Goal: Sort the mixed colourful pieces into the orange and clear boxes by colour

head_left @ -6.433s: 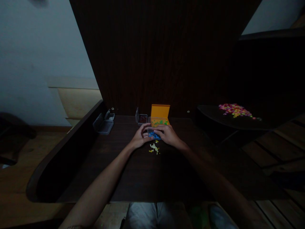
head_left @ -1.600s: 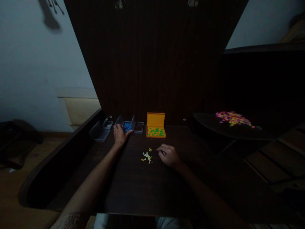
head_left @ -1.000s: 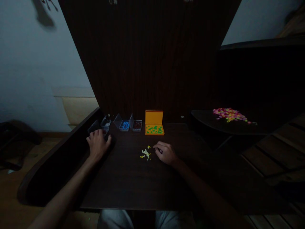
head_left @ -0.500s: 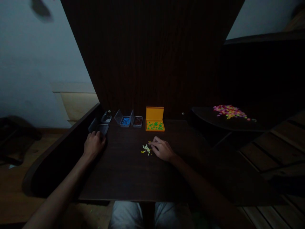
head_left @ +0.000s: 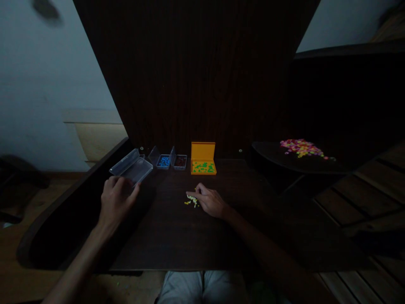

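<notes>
My left hand (head_left: 116, 198) grips a clear plastic box (head_left: 136, 169) by its near edge. The box is lifted and tilted, its hinged lid standing open, and I see nothing inside it. On the dark tabletop lies a small loose pile of pale and yellow pieces (head_left: 191, 200), too small to name exactly. Over the right side of that pile rests my right hand (head_left: 211, 201), index finger stretched across it and the other fingers partly curled. It covers some of the pieces, and I see nothing held in it.
An orange open box (head_left: 203, 166) with green pieces stands near the back panel. Left of it are clear open boxes with blue pieces (head_left: 164, 161) and dark reddish pieces (head_left: 180, 161). Another clear box is partly hidden behind the lifted one. A multicoloured heap (head_left: 302, 148) lies on the right-hand shelf (head_left: 272, 153).
My left hand has taken hold of the clear box and raised it off the table, tilting it. My right index finger has moved further left over the pile. The camera view has shifted slightly.
</notes>
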The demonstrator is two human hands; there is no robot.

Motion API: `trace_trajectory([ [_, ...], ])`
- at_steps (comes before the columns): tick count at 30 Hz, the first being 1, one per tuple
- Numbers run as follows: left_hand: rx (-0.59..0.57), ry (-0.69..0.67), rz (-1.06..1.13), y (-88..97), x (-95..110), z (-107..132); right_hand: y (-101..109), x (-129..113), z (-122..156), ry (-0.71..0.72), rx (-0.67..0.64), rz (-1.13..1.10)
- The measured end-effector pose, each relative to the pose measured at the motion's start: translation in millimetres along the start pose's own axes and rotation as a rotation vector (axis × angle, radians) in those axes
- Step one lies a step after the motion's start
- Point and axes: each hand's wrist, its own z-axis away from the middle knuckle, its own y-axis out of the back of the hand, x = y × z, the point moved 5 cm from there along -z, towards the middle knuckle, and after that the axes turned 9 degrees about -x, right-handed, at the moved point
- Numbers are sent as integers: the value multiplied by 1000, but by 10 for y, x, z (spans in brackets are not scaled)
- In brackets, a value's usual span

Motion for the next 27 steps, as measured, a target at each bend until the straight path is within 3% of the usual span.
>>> trace_trajectory([
  [3, 50, -92, 112, -2, 319, -110, -15, -12, -9, -6, -33, 10],
  [5, 24, -153, 156, -73, 527, -205, -28, -11, -10, -4, -36, 11],
  [11, -186, -357, 269, -465, 930, -420, -42, 36, 12, -1, 24, -21],
  [16, -292, -441, 311, -763, 977, -433, -18, 75, 41, -16, 81, -49],
  [22, -204, -288, 435, -938, 865, -343, -12, 67, 37, -49, 28, -49],
  [27, -238, -212, 647, -1056, 776, -268, 20, 114, 38, -56, 48, -120],
])
